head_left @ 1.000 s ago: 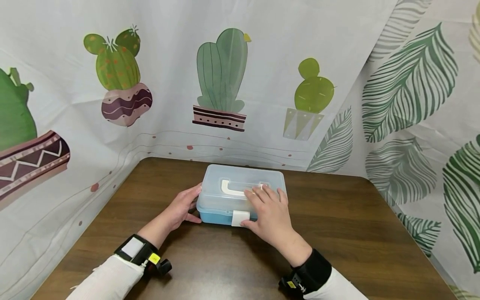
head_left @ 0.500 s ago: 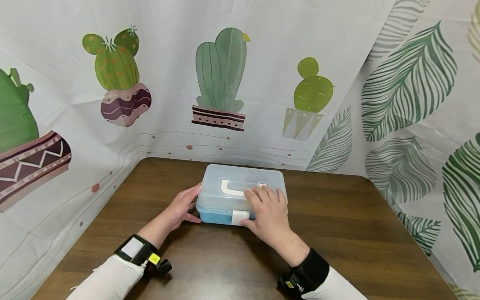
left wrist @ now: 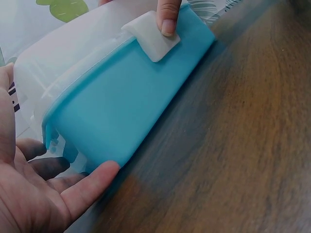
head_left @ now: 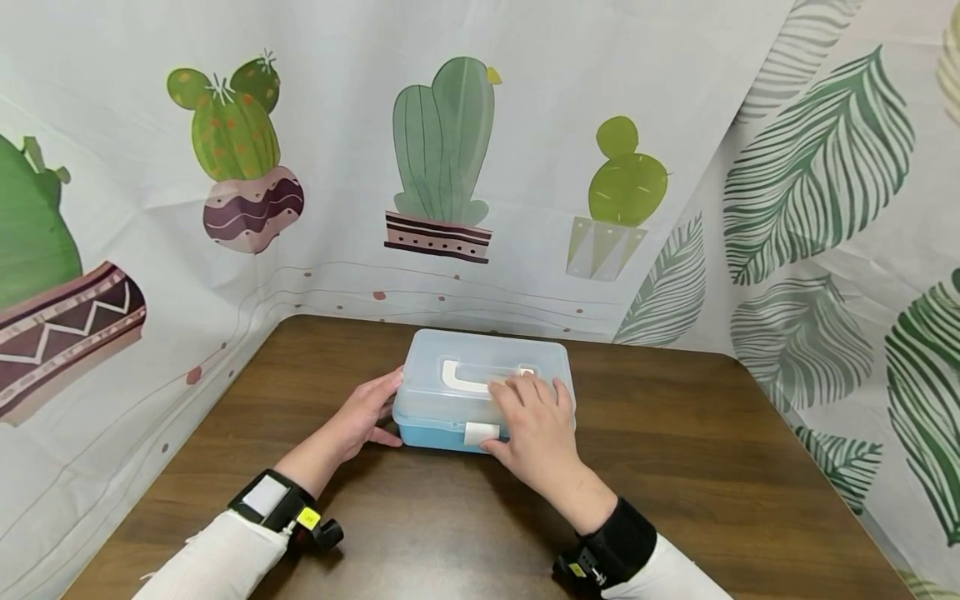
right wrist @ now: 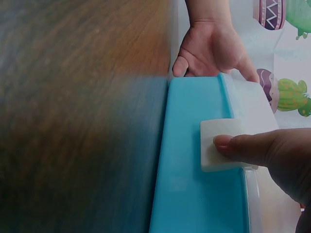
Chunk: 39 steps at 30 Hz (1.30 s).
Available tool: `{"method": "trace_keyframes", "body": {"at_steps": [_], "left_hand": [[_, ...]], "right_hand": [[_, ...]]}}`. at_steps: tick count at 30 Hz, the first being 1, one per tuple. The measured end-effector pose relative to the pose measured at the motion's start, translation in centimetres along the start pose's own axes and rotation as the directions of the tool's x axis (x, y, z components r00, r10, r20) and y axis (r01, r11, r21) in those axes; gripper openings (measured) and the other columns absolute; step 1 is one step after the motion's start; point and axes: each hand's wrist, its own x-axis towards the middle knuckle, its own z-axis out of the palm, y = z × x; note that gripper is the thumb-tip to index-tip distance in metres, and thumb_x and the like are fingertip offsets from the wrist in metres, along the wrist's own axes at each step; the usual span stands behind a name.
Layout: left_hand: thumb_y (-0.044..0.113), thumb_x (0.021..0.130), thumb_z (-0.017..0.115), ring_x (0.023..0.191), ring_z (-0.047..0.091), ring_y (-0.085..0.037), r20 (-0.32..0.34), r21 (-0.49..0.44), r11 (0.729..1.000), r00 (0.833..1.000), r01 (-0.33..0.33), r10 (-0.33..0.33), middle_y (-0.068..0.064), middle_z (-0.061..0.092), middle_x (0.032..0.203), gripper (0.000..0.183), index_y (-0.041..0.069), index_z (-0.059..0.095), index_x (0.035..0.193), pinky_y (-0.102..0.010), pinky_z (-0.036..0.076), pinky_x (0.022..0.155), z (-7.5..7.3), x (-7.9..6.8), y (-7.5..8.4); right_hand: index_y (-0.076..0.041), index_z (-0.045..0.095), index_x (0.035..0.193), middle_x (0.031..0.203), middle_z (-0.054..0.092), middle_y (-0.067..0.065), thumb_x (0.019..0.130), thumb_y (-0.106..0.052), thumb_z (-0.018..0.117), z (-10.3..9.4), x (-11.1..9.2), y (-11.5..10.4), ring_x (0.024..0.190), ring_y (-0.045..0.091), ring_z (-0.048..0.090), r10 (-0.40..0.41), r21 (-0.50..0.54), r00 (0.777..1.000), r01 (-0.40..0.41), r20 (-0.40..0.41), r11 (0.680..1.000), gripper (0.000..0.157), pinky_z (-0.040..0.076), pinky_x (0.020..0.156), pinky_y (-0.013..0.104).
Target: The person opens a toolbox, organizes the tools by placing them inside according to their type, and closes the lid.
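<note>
A plastic storage box with a light blue base [head_left: 431, 437] and a clear lid [head_left: 491, 343] stands on the table. A white handle [head_left: 452, 378] lies in the lid's top, and a white latch [head_left: 480, 433] sits at the front. My left hand [head_left: 366, 414] rests against the box's left end, fingers spread and relaxed, one fingertip [left wrist: 111, 170] at the lower front corner. My right hand [head_left: 538, 433] lies over the right front of the lid, its fingers extended on top. Its thumb [right wrist: 252, 149] is straight, with the tip on the latch. The lid is on the base.
The brown wooden table [head_left: 675, 467] extends around the box. Behind it hangs a white cloth [head_left: 330, 150] printed with cacti, and a leaf-patterned cloth [head_left: 810, 183] is at the right. Both wrists wear black camera straps [head_left: 626, 537].
The latch looks shorter in the head view now, its lower edge tipped up and out from the base under the right thumb. The left hand and box have stayed put.
</note>
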Motion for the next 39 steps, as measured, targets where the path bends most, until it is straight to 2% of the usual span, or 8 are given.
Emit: {"method": "trace_keyframes", "body": {"at_steps": [11,18,23,25,28,32,35,39], "left_hand": [[0.056,0.106,0.043,0.149,0.036,-0.050,-0.029,0.089,0.996,0.999,-0.026,0.029,-0.020,0.030,0.168,0.071,0.021,0.026,0.165,-0.054,0.062,0.086,-0.1,-0.1,0.8],[0.041,0.106,0.054,0.155,0.028,-0.045,0.027,0.188,0.965,0.983,-0.185,0.183,-0.013,0.016,0.174,0.074,0.027,0.015,0.167,-0.061,0.052,0.104,-0.3,-0.4,1.4],[0.033,0.095,0.074,0.157,0.024,-0.041,0.061,0.297,0.914,0.960,-0.278,0.272,-0.008,0.014,0.174,0.097,0.025,0.009,0.167,-0.064,0.026,0.123,-0.3,-0.4,1.3],[0.031,0.091,0.079,0.157,0.024,-0.041,0.066,0.315,0.906,0.958,-0.284,0.278,-0.008,0.016,0.174,0.104,0.023,0.008,0.167,-0.064,0.023,0.125,-0.2,-0.4,1.1],[0.029,0.088,0.082,0.158,0.024,-0.039,0.070,0.317,0.905,0.959,-0.283,0.275,-0.006,0.020,0.173,0.107,0.025,0.010,0.167,-0.064,0.023,0.125,-0.1,-0.3,1.0],[0.026,0.088,0.082,0.158,0.026,-0.034,0.083,0.297,0.909,0.956,-0.292,0.281,0.000,0.026,0.171,0.102,0.033,0.015,0.166,-0.064,0.023,0.125,-0.1,-0.2,0.9],[0.024,0.089,0.081,0.156,0.031,-0.031,0.091,0.286,0.911,0.954,-0.299,0.284,0.001,0.031,0.169,0.100,0.037,0.017,0.164,-0.064,0.025,0.124,-0.2,-0.1,0.8],[0.025,0.089,0.081,0.152,0.037,-0.032,0.097,0.295,0.909,0.956,-0.295,0.279,-0.001,0.036,0.167,0.100,0.038,0.017,0.164,-0.064,0.030,0.121,-0.3,-0.1,0.9]], "right_hand": [[-0.025,0.061,0.139,0.134,0.064,0.003,0.071,-0.058,0.089,-0.9,0.0,0.5,0.134,0.031,0.056,0.011,0.072,0.995,-0.019,0.104,0.997,0.080,0.037,0.111,0.068],[-0.025,0.056,0.145,0.156,0.048,0.010,0.072,-0.051,0.091,-2.1,0.3,3.3,0.149,0.039,0.040,0.081,0.285,0.978,-0.134,0.191,0.949,0.085,0.032,0.113,0.073],[-0.026,0.029,0.163,0.173,0.014,0.017,0.072,-0.044,0.093,-2.0,0.0,6.8,0.158,0.045,0.017,0.146,0.510,0.935,-0.302,0.324,0.805,0.113,0.034,0.115,0.072],[-0.028,0.015,0.166,0.173,0.012,0.015,0.073,-0.042,0.093,-1.5,-0.5,8.3,0.157,0.040,0.024,0.144,0.590,0.909,-0.367,0.391,0.719,0.123,0.039,0.114,0.065],[-0.028,0.003,0.167,0.168,0.029,0.014,0.076,-0.032,0.092,-0.4,-1.1,10.2,0.144,0.034,0.046,0.088,0.705,0.885,-0.420,0.456,0.571,0.127,0.048,0.109,0.051],[-0.034,0.006,0.166,0.150,0.053,0.019,0.079,-0.015,0.089,0.6,-1.5,11.4,0.117,0.031,0.063,0.010,0.785,0.851,-0.489,0.525,0.380,0.122,0.059,0.088,0.039],[-0.039,0.010,0.165,0.139,0.058,0.023,0.080,-0.013,0.088,0.8,-1.5,11.6,0.107,0.029,0.066,0.000,0.783,0.827,-0.532,0.562,0.321,0.118,0.061,0.074,0.039],[-0.040,0.013,0.165,0.132,0.062,0.021,0.080,-0.013,0.088,0.8,-1.4,11.5,0.102,0.027,0.066,0.011,0.775,0.819,-0.548,0.574,0.317,0.116,0.062,0.067,0.044]]}}
